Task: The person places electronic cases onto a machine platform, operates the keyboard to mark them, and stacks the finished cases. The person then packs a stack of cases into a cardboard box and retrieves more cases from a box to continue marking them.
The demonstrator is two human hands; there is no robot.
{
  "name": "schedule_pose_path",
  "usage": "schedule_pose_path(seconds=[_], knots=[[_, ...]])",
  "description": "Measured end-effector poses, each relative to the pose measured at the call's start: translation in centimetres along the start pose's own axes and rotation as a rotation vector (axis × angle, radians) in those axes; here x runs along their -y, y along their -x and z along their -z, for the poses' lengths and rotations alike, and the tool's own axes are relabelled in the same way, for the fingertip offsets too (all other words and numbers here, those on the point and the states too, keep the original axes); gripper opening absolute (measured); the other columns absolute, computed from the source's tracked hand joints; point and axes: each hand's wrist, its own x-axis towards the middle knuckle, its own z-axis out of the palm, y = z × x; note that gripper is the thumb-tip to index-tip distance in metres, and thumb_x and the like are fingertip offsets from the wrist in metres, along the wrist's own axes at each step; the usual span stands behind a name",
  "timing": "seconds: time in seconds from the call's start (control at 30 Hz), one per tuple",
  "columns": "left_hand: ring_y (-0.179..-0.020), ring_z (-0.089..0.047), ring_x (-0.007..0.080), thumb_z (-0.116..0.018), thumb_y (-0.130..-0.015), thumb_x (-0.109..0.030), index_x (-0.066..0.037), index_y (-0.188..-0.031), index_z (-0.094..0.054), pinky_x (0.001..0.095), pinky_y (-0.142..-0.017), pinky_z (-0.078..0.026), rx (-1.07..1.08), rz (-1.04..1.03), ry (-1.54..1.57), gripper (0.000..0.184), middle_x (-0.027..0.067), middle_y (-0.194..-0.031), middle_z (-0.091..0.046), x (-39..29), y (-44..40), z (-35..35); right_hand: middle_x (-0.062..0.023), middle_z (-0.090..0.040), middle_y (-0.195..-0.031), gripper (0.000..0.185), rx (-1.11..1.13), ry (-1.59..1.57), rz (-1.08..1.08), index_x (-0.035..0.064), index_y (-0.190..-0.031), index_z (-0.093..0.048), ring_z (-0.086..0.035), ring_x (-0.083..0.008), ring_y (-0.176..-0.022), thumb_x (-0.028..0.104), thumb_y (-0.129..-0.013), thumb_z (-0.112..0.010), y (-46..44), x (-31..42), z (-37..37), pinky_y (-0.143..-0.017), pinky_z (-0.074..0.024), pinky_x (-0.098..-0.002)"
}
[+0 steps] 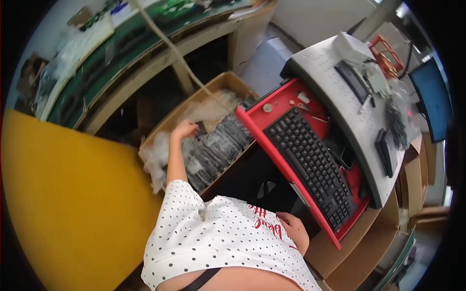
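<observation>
My left hand (186,130) reaches over a cardboard box (172,109), its fingers closed at the edge of a small dark flat piece (201,128). Below it, several dark flat items in clear plastic wrap (213,148) stand packed in rows inside the box. Loose clear plastic bags (154,157) bulge over the box's near left side. My right hand (291,225) rests close against the front of my white dotted shirt (218,237); its fingers are mostly hidden.
A red drawer (291,177) with a black keyboard (313,167) juts out from a grey desk (349,111). On the left lies a large yellow surface (68,194). A green-topped workbench (111,58) runs behind the box. Open cardboard boxes (359,252) stand at lower right.
</observation>
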Motion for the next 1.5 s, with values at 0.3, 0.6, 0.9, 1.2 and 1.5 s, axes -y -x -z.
schedule_pose_path(seconds=[0.3, 0.6, 0.9, 1.2, 1.5], knots=[[-0.089, -0.056, 0.0344, -0.052, -0.072, -0.009, -0.004, -0.095, -0.058, 0.0401, -0.077, -0.044, -0.668, -0.239, -0.161, 0.024, 0.0197, -0.092, -0.059, 17.1, -7.5, -5.0, -0.0184, -0.06, -0.099, 0.039, -0.011, 0.069, -0.093, 0.0021, -0.112, -0.052, -0.058, -0.0282, -0.095, 0.023, -0.08, -0.057, -3.2, -4.7, -0.8, -0.078, -0.0457, -0.0331], [-0.108, -0.043, 0.0329, -0.058, -0.074, -0.013, -0.01, -0.116, -0.045, 0.0433, -0.084, -0.042, -0.46, 0.153, -0.49, 0.044, 0.0147, -0.119, -0.044, 16.1, -15.9, -8.2, -0.0167, -0.061, -0.096, 0.037, -0.013, 0.002, -0.209, 0.0027, -0.113, -0.051, -0.059, -0.0245, -0.092, 0.017, -0.08, -0.058, -4.3, -4.4, -1.8, -0.078, -0.046, -0.0314], [-0.126, -0.022, 0.0333, -0.078, -0.054, -0.037, -0.011, -0.135, -0.022, 0.0475, -0.1, -0.024, -0.08, 0.458, -0.999, 0.102, 0.0148, -0.137, -0.024, 12.6, -16.4, -5.7, -0.0145, -0.06, -0.097, 0.038, -0.219, 0.411, -0.01, 0.0078, -0.113, -0.051, -0.059, -0.0281, -0.086, 0.027, -0.08, -0.055, -5.7, -9.3, -1.0, -0.072, -0.0472, -0.0367], [-0.114, -0.039, 0.0386, -0.05, -0.078, -0.03, -0.011, -0.128, -0.035, 0.0561, -0.097, -0.017, -0.409, 0.175, -1.118, 0.055, 0.02, -0.123, -0.043, 19.1, -17.1, -6.5, -0.0142, -0.061, -0.093, 0.033, -0.111, 0.478, 0.02, 0.0016, -0.11, -0.051, -0.059, -0.0232, -0.09, 0.012, -0.079, -0.059, -7.1, -6.0, -1.0, -0.079, -0.0457, -0.0318], [-0.099, -0.05, 0.0257, -0.055, -0.064, 0.0, -0.013, -0.113, -0.054, 0.0431, -0.088, -0.033, -0.417, -0.377, -0.556, 0.05, 0.0091, -0.101, -0.059, 13.8, -9.5, -2.9, -0.0169, -0.06, -0.099, 0.037, -0.073, 0.271, -0.221, 0.0046, -0.114, -0.05, -0.057, -0.027, -0.095, 0.017, -0.08, -0.058, -7.5, -2.3, -0.7, -0.08, -0.0446, -0.0326]])
